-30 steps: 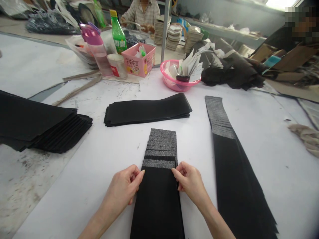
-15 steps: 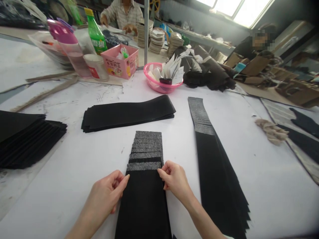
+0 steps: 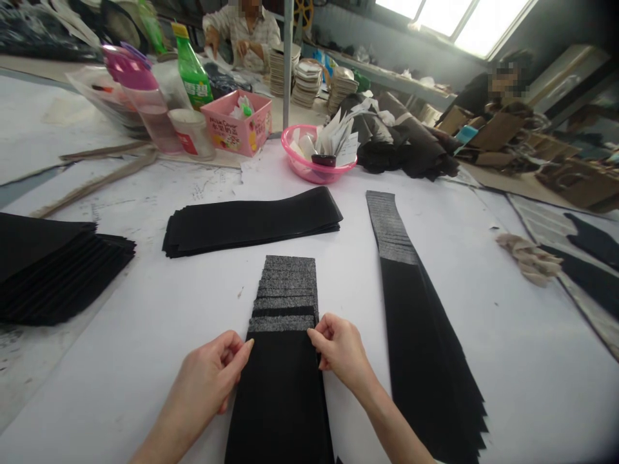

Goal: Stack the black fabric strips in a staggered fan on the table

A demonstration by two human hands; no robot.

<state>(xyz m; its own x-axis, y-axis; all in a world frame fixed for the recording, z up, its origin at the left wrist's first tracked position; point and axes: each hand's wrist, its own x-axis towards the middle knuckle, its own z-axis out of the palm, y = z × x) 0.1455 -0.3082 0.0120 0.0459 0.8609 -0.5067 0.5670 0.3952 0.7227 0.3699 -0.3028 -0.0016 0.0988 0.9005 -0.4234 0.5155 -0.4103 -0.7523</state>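
Observation:
Directly before me lies a stack of black strips (image 3: pixel 280 393), overlapped like steps, with speckled grey bands showing at its far end. My left hand (image 3: pixel 207 380) pinches the left edge of the top strip, just below the nearest grey band. On the opposite edge, my right hand (image 3: pixel 340 348) pinches the same strip between thumb and finger. To the right, a fanned stack of long black strips (image 3: pixel 425 348) has similar grey ends. Beyond my hands another pile of black strips (image 3: pixel 251 222) lies crosswise.
At far left is a thick pile of black pieces (image 3: pixel 58 270). A pink basin (image 3: pixel 319 171) with papers, a pink box (image 3: pixel 236 125), a cup (image 3: pixel 193 135) and a green bottle (image 3: pixel 193 74) stand at the back. A crumpled beige cloth (image 3: pixel 529 258) lies right. Another person (image 3: pixel 249 38) sits behind.
Both hands keep their pinch on the strip, almost still. The whole view has shifted slightly. The person at the back has moved their hands.

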